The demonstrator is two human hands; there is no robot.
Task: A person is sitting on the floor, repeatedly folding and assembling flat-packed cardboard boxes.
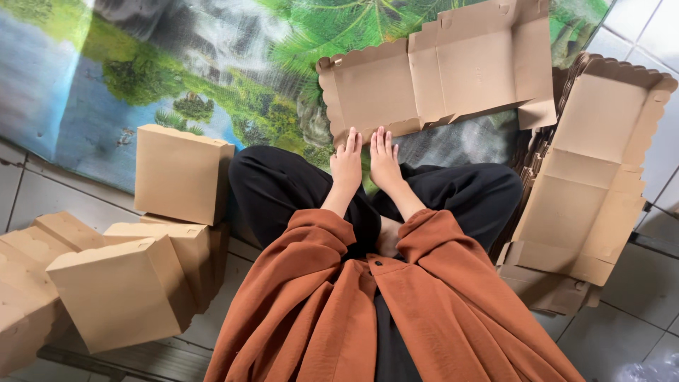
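I sit cross-legged in black trousers and a rust-orange shirt. Both hands lie flat, side by side, fingers stretched forward. My left hand (346, 163) and my right hand (384, 160) press on the near edge flap of a flat, unfolded brown cardboard box blank (438, 74) with a scalloped edge. The blank rests on a mat printed with a green landscape (141, 71). Neither hand grips anything; the palms only rest on the cardboard.
To my right a stack of flat box blanks (587, 177) lies on the white tiled floor (636, 311). To my left are several folded, closed brown boxes, one on the mat (182, 173) and others piled near my knee (124, 293).
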